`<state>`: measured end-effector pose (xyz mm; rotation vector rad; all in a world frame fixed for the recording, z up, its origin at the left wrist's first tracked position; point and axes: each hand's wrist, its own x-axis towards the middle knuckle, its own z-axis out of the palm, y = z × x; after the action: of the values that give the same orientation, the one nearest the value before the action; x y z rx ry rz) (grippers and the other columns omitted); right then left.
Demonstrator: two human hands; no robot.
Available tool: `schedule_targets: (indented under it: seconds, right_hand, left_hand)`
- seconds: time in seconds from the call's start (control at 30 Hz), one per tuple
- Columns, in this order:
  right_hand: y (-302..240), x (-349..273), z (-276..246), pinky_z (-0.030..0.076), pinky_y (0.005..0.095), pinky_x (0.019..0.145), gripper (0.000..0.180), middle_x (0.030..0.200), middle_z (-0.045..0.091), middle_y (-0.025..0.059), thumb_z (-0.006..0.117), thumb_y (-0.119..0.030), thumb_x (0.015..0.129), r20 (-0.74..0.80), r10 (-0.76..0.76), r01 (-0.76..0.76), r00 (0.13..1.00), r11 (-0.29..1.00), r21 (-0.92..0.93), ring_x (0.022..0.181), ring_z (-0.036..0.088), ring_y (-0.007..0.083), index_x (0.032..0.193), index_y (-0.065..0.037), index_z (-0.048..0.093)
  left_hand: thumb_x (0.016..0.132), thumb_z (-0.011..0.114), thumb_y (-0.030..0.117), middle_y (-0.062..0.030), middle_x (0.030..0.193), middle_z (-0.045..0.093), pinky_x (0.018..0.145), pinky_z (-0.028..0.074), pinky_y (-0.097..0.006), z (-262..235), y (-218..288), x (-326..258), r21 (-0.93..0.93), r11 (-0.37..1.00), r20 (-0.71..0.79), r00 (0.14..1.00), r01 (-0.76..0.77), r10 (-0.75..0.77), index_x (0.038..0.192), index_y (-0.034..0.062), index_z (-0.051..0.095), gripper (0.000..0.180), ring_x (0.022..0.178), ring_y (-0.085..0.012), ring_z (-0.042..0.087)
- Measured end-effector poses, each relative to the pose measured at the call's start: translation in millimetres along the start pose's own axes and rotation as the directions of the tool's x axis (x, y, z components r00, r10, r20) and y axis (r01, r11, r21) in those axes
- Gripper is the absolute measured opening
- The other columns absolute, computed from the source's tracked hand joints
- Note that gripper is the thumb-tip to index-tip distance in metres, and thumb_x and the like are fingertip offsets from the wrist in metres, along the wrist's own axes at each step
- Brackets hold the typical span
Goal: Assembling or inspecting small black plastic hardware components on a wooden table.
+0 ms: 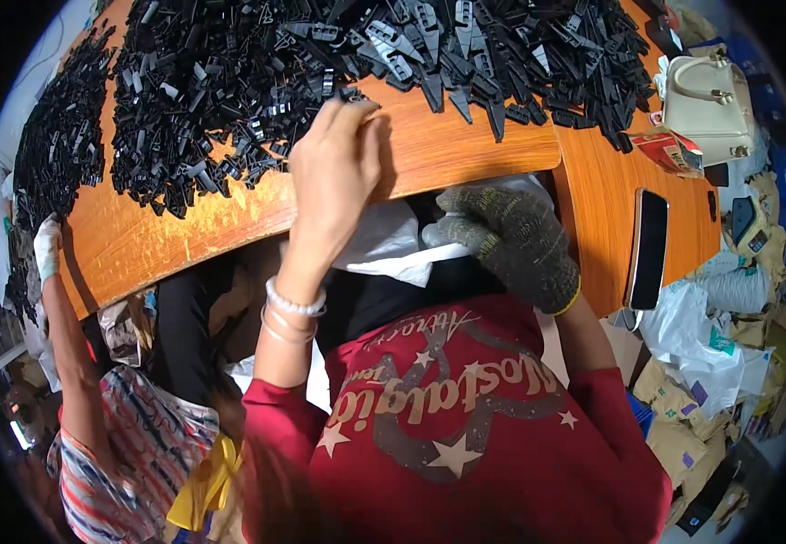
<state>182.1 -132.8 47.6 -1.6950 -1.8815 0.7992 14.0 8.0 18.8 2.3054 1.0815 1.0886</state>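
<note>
My left hand (pixel 331 168), bare and with bracelets at the wrist, reaches over the table's near edge to the heap of small black plastic pieces (pixel 220 100). Its fingers are bent together at the heap's edge; whatever is between them is hidden. My right hand (pixel 524 240) wears a dark grey knitted glove and is curled closed just below the table edge. A white plastic bag (pixel 388 240) lies in my lap, its folded edge at the gloved fingers, which seem to grip it. Beyond, longer pointed black plastic pieces (pixel 465 50) form another heap.
The wooden table (pixel 465 150) curves round me. At right lie a dark phone (pixel 649 249), a red packet (pixel 669 150) and a cream handbag (pixel 706 104). Several bags and packages cover the floor there. On the left, a co-worker's gloved hand (pixel 48 245) touches another black heap.
</note>
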Motion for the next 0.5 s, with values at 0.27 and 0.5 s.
schedule_targets:
  seconds: [0.27, 0.5]
  right_hand:
    - [16, 6, 26, 0.052, 0.0377, 0.084, 0.028, 0.116, 0.064, 0.0079, 0.062, -0.014, 0.08, -0.183, -0.115, 0.105, 0.976, 0.992, -0.063, 0.104, 0.063, 0.0257, 0.108, -0.011, 0.069]
    - [35, 28, 24, 0.051, 0.0388, 0.087, 0.033, 0.117, 0.063, 0.0103, 0.06, -0.01, 0.083, -0.326, -0.272, 0.16, 0.905, 0.93, -0.332, 0.105, 0.062, 0.028, 0.115, -0.01, 0.065]
  left_hand:
    - [0.078, 0.055, -0.003, -0.0228, 0.107, 0.049, 0.066, 0.054, -0.042, 37, 4, 55, 0.281, 0.942, 0.151, 0.978, -0.181, 0.143, 0.108, -0.0004, 0.052, 0.031, 0.091, -0.0353, 0.059]
    - [0.078, 0.061, 0.002, -0.0208, 0.111, 0.05, 0.07, 0.052, -0.043, 26, 10, 17, 0.16, 0.976, 0.238, 0.965, -0.147, 0.106, 0.114, 0.0045, 0.054, 0.037, 0.085, -0.0368, 0.061]
